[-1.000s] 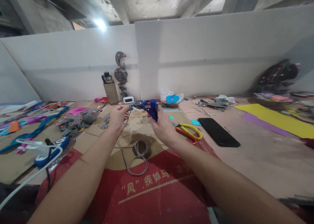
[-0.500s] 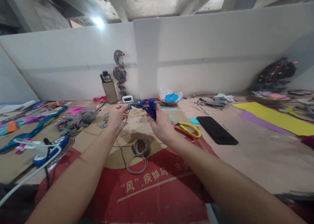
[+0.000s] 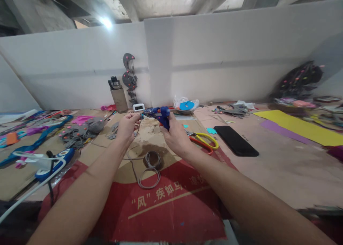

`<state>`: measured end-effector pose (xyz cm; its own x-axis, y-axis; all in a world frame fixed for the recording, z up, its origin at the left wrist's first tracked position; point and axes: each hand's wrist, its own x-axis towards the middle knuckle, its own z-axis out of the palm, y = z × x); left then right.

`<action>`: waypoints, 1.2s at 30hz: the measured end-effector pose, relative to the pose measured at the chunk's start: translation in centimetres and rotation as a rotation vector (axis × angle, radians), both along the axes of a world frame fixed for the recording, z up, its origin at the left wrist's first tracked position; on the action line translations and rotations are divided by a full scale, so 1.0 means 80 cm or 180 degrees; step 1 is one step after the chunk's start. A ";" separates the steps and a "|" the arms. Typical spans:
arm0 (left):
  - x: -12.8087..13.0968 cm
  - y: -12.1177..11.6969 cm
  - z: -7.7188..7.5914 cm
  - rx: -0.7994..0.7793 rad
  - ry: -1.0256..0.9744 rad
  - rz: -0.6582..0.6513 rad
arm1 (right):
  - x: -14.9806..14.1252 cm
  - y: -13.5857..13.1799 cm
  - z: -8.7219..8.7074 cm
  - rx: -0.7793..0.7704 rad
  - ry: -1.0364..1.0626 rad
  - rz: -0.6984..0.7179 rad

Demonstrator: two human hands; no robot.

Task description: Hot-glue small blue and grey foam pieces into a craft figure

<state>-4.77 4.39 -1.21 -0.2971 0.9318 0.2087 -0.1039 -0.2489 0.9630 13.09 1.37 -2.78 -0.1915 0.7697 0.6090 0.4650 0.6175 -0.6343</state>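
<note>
My right hand (image 3: 177, 135) is wrapped round the handle of a blue hot glue gun (image 3: 164, 117), whose nozzle points left. My left hand (image 3: 127, 127) is closed in a pinch on a small teal piece (image 3: 142, 116) with a grey cord hanging by it. The gun's tip is at or very near this piece; I cannot tell whether they touch. Below the hands, a loose coil of grey cord (image 3: 150, 186) lies on the red and brown cardboard (image 3: 171, 220). Beside my right wrist lie scissors (image 3: 211, 139) with yellow and red handles.
A black phone (image 3: 235, 141) lies to the right, near yellow sheet material (image 3: 300, 127). At the back stand a bottle (image 3: 119, 98) and a small white digital display (image 3: 138, 107). Grey pieces with pink dots (image 3: 83, 130) and a blue power strip (image 3: 55, 164) with cables are on the left.
The glue gun has tilted slightly in my right hand. My left hand keeps its pinch in nearly the same place. The whole view has shifted slightly.
</note>
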 end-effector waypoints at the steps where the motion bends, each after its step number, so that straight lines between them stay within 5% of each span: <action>1: 0.001 -0.001 0.000 -0.0004 0.0007 0.0007 | 0.000 0.000 0.000 -0.0005 0.0003 -0.0008; 36: 0.003 -0.005 0.007 -0.0037 0.0013 0.0059 | 0.000 -0.003 0.002 -0.0038 -0.0117 -0.0123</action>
<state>-4.56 4.01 -0.63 -0.3133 0.9285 0.1993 -0.0954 -0.2395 0.9662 13.05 1.09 -2.66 -0.1835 0.7842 0.5928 0.5115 0.5911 -0.6237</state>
